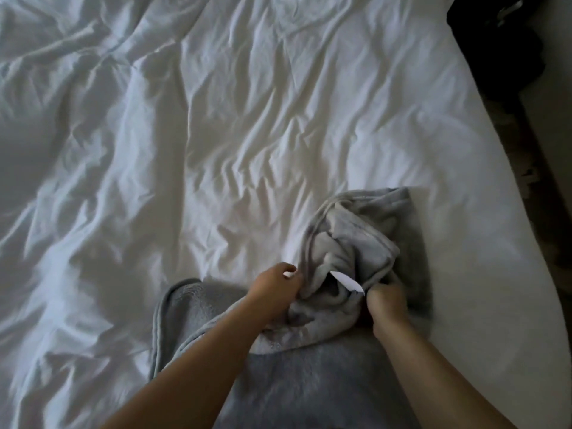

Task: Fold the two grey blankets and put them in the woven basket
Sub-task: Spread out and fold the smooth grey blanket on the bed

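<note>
Crumpled into a loose heap on the near right part of the bed: the lighter grey blanket, with folds and hemmed edges twisted over one another. Gripped on both sides. At its left edge, the left hand, fingers curled inward and pinching a hem of the fabric. At its lower right, the right hand, clenched round a thick fold, back of the hand up. Between the two hands, a white care label sticking out of the folds (too blurred to read).

Near end of the heap resting on top of the darker grey blanket, touching it along a curved edge. That second blanket spread flatter, running from just below the hands down to the bottom of the view, its bound left edge rumpled against the bedding, both forearms stretched out above it.

Underneath everything, white bedding, heavily creased, with deeper ridges and shadows toward the left and far side, smoother along the right edge. Beyond that right edge, a strip of dark floor, mottled and hard to make out. In the top right corner, a dark shape, not identifiable.
</note>
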`<state>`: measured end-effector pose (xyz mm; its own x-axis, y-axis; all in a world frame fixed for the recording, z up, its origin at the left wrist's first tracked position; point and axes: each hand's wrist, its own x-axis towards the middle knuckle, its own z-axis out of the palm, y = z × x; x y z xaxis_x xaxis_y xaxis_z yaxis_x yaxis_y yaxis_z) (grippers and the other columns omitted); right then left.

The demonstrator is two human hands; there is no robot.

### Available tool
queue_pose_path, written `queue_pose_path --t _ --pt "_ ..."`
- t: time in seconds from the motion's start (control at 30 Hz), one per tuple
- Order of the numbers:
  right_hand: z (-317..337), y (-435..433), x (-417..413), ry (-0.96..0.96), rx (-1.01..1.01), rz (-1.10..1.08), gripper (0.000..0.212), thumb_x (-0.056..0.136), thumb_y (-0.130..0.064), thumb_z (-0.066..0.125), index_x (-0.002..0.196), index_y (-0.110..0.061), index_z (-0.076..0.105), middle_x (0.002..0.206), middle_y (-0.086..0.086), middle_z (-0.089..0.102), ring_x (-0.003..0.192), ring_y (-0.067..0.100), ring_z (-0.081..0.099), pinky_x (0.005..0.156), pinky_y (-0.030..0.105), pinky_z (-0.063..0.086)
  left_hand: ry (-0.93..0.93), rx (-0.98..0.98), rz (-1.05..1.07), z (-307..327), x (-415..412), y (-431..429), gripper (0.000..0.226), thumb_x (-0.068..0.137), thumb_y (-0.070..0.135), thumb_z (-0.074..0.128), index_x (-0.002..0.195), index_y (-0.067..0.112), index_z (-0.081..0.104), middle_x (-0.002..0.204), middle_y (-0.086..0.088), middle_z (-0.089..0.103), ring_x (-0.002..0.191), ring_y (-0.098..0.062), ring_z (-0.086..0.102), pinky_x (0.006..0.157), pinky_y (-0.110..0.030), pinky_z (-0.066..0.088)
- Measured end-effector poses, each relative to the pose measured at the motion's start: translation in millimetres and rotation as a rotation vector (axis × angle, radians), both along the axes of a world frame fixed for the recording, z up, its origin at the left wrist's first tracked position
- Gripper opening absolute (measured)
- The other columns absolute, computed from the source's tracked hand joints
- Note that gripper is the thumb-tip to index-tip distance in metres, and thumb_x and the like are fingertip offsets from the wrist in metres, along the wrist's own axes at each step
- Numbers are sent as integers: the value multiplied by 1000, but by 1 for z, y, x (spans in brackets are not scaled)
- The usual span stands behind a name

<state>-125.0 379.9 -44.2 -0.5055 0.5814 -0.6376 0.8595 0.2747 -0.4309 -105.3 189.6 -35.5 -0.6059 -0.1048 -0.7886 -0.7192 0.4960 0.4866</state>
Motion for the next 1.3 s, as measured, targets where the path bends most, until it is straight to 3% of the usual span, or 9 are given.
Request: queue_pose_path --t 0.13,0.2,0.33,0.43,0.57,0.8,1.0,1.13,1.3 --pt "8 -4 -26 225 -5 -75 41 93 -30 45 119 -3 59 118 18 62 109 35 57 92 41 45 -192 194 220 -4 -25 16 57 79 64 57 86 9 68 85 -11 71 80 -27 68 73 -35 54" --pt "9 -4 -33 212 -127 -55 54 86 -46 58 122 -7 58 114 9 62 106 29 59 87 36 47 -291 255 314 -4 -31 20 40 78 45 69 80 6 63 70 -10 68 64 -22 67 59 -28 54" --pt "20 2 -41 210 -256 147 5 81 -23 69 86 -23 68 89 1 70 92 24 67 73 31 54 -291 276 345 15 -34 13 8 81 8 61 75 6 56 63 -9 62 54 -17 61 49 -23 50" --pt "52 -1 -41 384 -273 224 9 78 -22 69 79 -31 68 86 -9 72 83 7 67 68 25 52 -220 401 509 49 -30 -3 7 84 3 56 81 10 57 73 -10 58 54 -17 58 52 -26 47" --pt "119 -17 -31 494 -402 216 8 72 -27 73 77 -32 74 76 -10 74 73 3 69 67 25 52 67 466 662 115 -28 -15 16 87 6 52 77 17 57 71 -5 56 63 -17 55 69 -32 47" --pt "251 -40 -10 587 -747 51 15 82 -17 71 94 -10 72 89 10 74 87 26 71 74 35 56 579 641 595 272 -16 -22 34 90 9 53 66 23 72 68 -2 68 61 -13 65 54 -24 52" --pt "361 -60 14 732 -1007 115 21 88 -11 63 108 -7 59 99 13 67 88 27 66 87 49 54 915 447 434 375 18 -10 15 82 21 64 71 25 72 68 1 63 69 -14 61 68 -34 51" --pt "411 -70 34 848 -1083 215 28 90 -12 61 112 6 58 100 26 68 87 28 71 76 37 60 1028 250 289 405 34 -3 15 75 39 61 83 32 71 72 8 69 75 -11 66 72 -41 53" --pt "439 -57 50 692 -1474 219 33 89 -16 42 108 -7 67 100 21 68 79 29 64 69 33 53 1170 59 379 418 41 4 8 85 20 64 80 24 68 69 7 70 69 -8 65 72 -36 54"
